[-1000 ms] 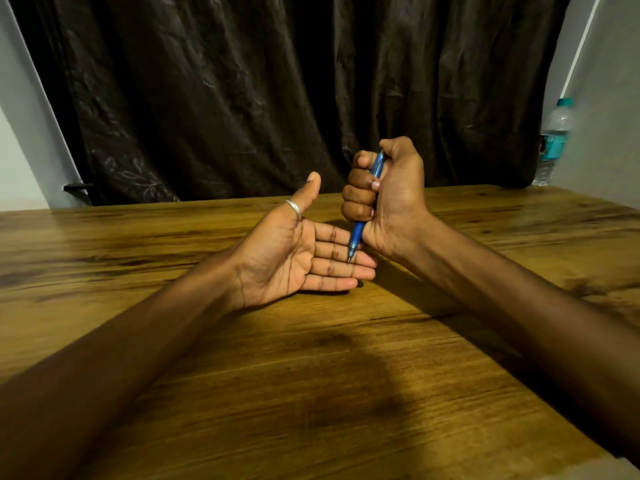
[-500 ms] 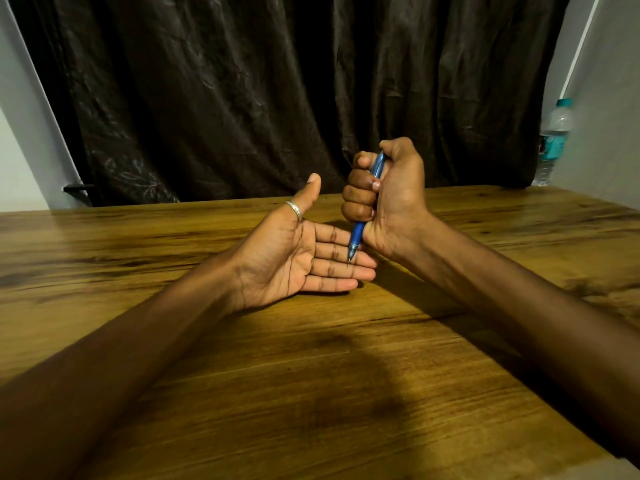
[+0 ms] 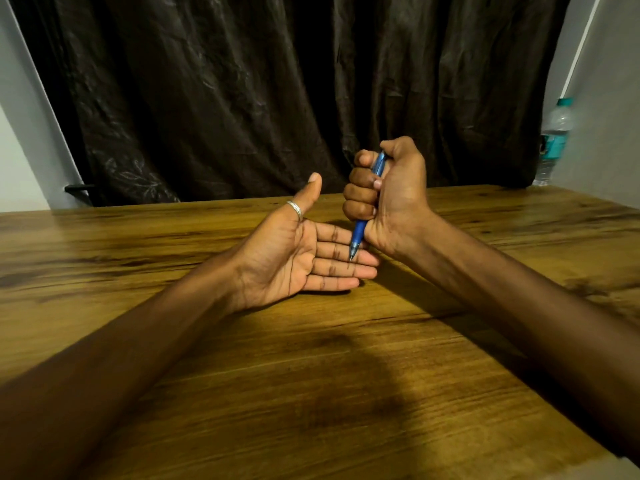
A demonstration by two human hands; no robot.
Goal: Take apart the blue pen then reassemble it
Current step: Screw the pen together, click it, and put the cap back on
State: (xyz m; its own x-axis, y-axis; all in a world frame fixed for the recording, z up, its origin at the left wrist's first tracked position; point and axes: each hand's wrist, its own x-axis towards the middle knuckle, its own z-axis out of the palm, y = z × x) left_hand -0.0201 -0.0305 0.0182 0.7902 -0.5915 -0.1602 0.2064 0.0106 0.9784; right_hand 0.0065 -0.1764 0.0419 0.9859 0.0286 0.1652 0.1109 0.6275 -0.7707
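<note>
Dark crumpled curtain (image 3: pixel 242 98) is hung across the whole back, with pale wall seen at either side. Below it a grained wooden worktop (image 3: pixel 311 393) is spread out, and both bare forearms are laid over it from the near edge, converging toward the middle. The left hand (image 3: pixel 298 258) is held palm up low over the wood, its grip released: four fingers are stretched flat and together toward the right, and the thumb is raised. The right hand (image 3: pixel 391 195) is set upright just beside it, its grip clenched into a fist round the blue pen (image 3: pixel 358 233). A clear water bottle (image 3: pixel 554 140) with a teal label is stood at the far right, well apart from the hands. The pen is held nearly vertical, its upper end shown beside the thumb and its lower end protruding below the little finger. Its tip (image 3: pixel 350 258) is pointed down over the left fingers; contact cannot be told. A silver ring (image 3: pixel 295 208) is worn on the left thumb.
</note>
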